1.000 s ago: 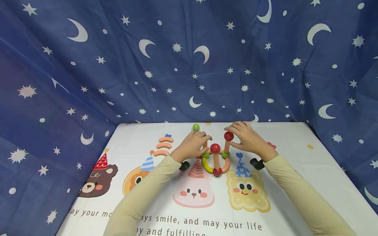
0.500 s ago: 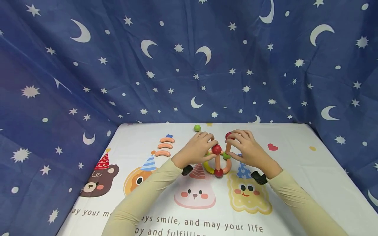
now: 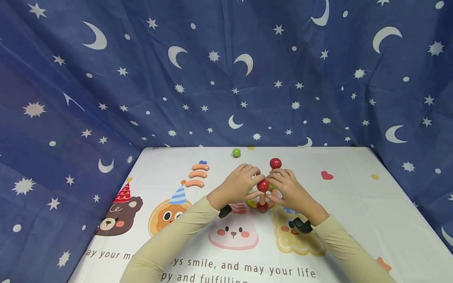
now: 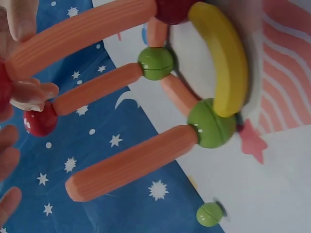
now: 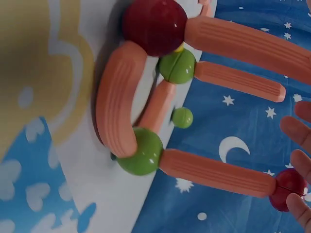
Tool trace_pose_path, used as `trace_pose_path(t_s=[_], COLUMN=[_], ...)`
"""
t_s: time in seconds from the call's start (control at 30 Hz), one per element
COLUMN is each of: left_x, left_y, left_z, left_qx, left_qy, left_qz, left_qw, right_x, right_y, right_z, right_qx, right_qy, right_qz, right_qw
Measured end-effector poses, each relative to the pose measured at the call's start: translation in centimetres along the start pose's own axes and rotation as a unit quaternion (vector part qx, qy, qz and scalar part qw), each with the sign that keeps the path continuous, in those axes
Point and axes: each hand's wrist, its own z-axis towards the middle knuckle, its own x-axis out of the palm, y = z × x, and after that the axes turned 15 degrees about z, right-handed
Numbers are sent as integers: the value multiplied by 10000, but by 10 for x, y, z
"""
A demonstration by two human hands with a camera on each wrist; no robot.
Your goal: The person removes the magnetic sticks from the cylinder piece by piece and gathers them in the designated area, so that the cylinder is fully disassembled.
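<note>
A starry blue curtain (image 3: pixel 212 98) backs the white table (image 3: pixel 357 220); mid-table stands a stick-and-ball frame (image 3: pixel 262 199). The left hand (image 3: pixel 235 186) pinches its front red ball (image 3: pixel 263 185) between thumb and bent fingers; the right hand (image 3: pixel 291 192) curves loosely alongside, its hold unclear. Three sausage pieces (image 3: pixel 197 174) lie leftward, a green ball (image 3: pixel 236 153) behind.

A hand could slide between the three curved orange pieces (image 3: pixel 197 174) and the left hand (image 3: pixel 236 186). Between both hands, the front red ball (image 3: pixel 263 186) blocks the way.
</note>
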Motion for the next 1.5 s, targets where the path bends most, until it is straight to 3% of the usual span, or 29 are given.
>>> trace_pose_path(t_s=[0.4, 0.57, 0.77, 0.93, 1.5], left_x=[6, 5, 5, 4, 1], left_y=[1, 2, 1, 0, 0], left_z=[-6, -5, -5, -5, -6], left_qx=[410, 572, 552, 545, 674], left_qy=[-568, -523, -430, -486, -174], left_qz=[42, 125, 20, 285, 355], left_qw=[9975, 9969, 9975, 9969, 9969], right_x=[13, 13, 17, 17, 19], right_y=[3, 5, 5, 7, 6], right_z=[-5, -4, -7, -8, -6], right_qx=[164, 215, 452, 590, 114], right_qy=[176, 180, 257, 241, 156], right_qz=[383, 482, 778, 850, 418], right_qw=[9990, 9984, 9956, 9943, 9989])
